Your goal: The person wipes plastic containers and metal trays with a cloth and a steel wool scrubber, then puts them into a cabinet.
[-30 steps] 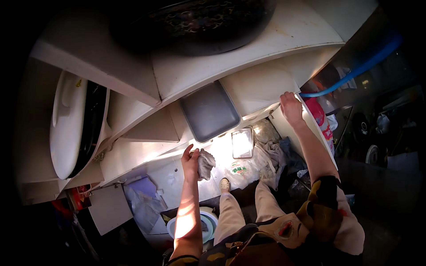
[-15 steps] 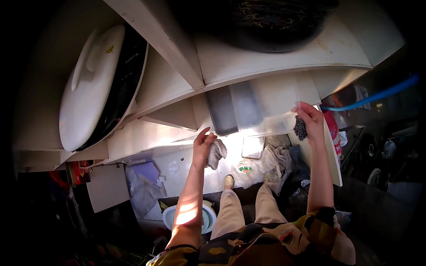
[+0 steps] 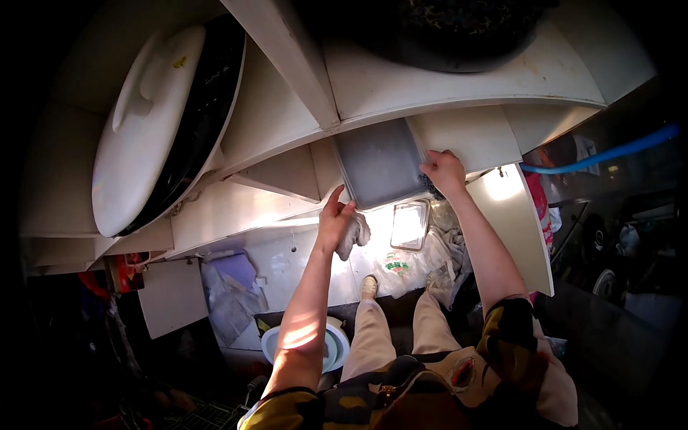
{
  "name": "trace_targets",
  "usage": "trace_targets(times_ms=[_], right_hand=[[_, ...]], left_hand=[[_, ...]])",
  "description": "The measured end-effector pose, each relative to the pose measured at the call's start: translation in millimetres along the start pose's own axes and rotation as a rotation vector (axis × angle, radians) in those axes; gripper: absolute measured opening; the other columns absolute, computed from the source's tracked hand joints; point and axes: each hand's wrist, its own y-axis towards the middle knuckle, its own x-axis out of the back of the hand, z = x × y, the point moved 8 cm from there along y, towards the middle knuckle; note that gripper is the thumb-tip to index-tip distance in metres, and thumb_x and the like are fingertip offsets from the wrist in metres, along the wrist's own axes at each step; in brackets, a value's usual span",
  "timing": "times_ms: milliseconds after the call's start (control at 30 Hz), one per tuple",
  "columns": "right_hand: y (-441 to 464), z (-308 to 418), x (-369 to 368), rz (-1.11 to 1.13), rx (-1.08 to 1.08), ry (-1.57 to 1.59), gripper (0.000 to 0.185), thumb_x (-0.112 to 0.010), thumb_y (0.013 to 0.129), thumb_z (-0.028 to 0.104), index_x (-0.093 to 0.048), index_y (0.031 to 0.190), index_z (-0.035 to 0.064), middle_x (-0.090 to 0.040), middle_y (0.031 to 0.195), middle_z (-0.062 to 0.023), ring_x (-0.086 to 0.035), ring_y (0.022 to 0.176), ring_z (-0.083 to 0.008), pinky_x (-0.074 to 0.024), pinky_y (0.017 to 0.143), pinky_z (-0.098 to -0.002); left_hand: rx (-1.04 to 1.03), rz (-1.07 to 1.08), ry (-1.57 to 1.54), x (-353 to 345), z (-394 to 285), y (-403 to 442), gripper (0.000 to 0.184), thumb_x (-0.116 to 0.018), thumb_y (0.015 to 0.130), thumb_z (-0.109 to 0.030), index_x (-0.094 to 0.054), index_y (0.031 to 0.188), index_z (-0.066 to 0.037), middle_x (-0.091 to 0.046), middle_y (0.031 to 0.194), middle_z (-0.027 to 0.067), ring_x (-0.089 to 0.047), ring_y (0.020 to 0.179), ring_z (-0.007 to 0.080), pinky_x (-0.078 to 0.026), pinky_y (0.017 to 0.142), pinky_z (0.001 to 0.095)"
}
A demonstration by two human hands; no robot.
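Note:
My left hand (image 3: 335,223) holds a crumpled grey cloth (image 3: 353,238) against its palm, with thumb and forefinger by the left edge of a flat grey rectangular tray (image 3: 380,165). The tray sits at the lower shelf opening. At its right edge, my right hand (image 3: 444,174) has its fingers bent, fingertips at the rim. A dark, wiry scouring pad (image 3: 431,188) shows beneath those fingers, mostly covered by the hand. Whether the fingertips grip the tray or only touch it, I cannot tell.
Overhead, a white-lidded appliance (image 3: 154,122) and a dark round pot (image 3: 459,36) stand on the upper shelf (image 3: 473,86). Below lie a clear rectangular container (image 3: 410,225) and plastic bags (image 3: 401,271). A cabinet door (image 3: 516,222) hangs open right; a basin (image 3: 335,347) stands near my feet.
My right hand has moved left and slightly down with the scouring pad to the tray's right edge. The tray now shows clearly, its earlier blur gone. My left hand has barely moved.

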Motion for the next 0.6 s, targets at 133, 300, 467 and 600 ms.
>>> trace_targets(times_ms=[133,300,467,600], right_hand=[[2.5,-25.6,-21.8,0.233,-0.061,0.101,0.042,-0.061,0.077,0.029,-0.057,0.111,0.0041,-0.058,0.108,-0.0141,-0.059,0.091,-0.026,-0.0445,0.082,-0.0327],[-2.2,-61.7,-84.5,0.417,-0.163,0.629,0.04,-0.053,0.086,0.027,-0.05,0.115,0.0013,-0.057,0.1,-0.0112,-0.056,0.088,-0.0225,-0.0436,0.079,-0.0309],[-22.1,-36.8,-73.7,0.302,-0.191,0.715,0.045,-0.051,0.086,0.028,-0.043,0.123,0.0014,-0.056,0.112,-0.0149,-0.053,0.099,-0.0252,-0.04,0.086,-0.0321],[-38.6,-22.7,-83.8,0.218,-0.369,1.049,0.032,-0.051,0.088,0.026,-0.05,0.112,0.0033,-0.058,0.086,-0.0083,-0.055,0.064,-0.0131,-0.0475,0.054,-0.0265]], left_hand=[[-0.004,0.014,0.004,-3.6,10.2,5.9,0.05,-0.055,0.085,-0.018,-0.036,0.13,-0.005,-0.057,0.075,0.0078,-0.053,0.073,0.012,-0.042,0.066,0.0249],[-0.069,-0.048,0.288,-1.1,-2.3,7.8,0.052,-0.052,0.087,-0.027,-0.033,0.132,-0.008,-0.061,0.081,0.0159,-0.059,0.077,0.0236,-0.045,0.073,0.0316],[0.016,-0.017,0.347,-5.9,-11.4,7.4,0.058,-0.049,0.087,-0.033,-0.032,0.131,0.002,-0.054,0.113,0.02,-0.053,0.103,0.0228,-0.039,0.086,0.0285],[0.059,-0.015,-0.128,-0.1,30.9,25.2,0.054,-0.051,0.087,-0.032,-0.038,0.124,0.005,-0.053,0.111,0.0127,-0.049,0.101,0.0203,-0.038,0.087,0.0286]])
